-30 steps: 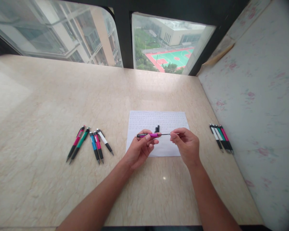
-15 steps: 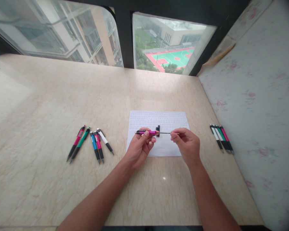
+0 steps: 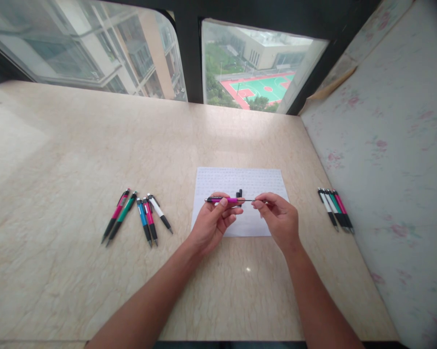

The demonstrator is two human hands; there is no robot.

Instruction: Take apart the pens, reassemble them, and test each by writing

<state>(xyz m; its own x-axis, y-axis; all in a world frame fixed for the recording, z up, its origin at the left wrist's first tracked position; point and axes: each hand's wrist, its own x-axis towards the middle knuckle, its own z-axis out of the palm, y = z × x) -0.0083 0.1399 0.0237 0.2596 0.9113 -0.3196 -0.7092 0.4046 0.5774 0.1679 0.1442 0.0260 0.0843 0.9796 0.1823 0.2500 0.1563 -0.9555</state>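
My left hand (image 3: 214, 220) is closed round the pink barrel of a pen (image 3: 230, 200), held level above a sheet of paper (image 3: 255, 225) with rows of writing. From the barrel's right end sticks out a thin dark refill (image 3: 248, 200). The thumb and fingertips of my right hand (image 3: 278, 213) pinch this refill near its other end, which they partly hide. Behind the refill, two short black pieces (image 3: 240, 194), one of them probably the pen's grip, lie on the paper, partly covered by the pen and fingers.
On the pale marble-like sill (image 3: 95, 295), several pens (image 3: 146, 218) in pink, green, blue and white lie to the left. More pens (image 3: 336, 211) lie side by side at the right, near the papered wall (image 3: 385, 194). Windows (image 3: 255, 68) stand at the back.
My right hand has moved a little left, toward my left hand. Less of the refill now shows between the pink barrel and my right fingertips.
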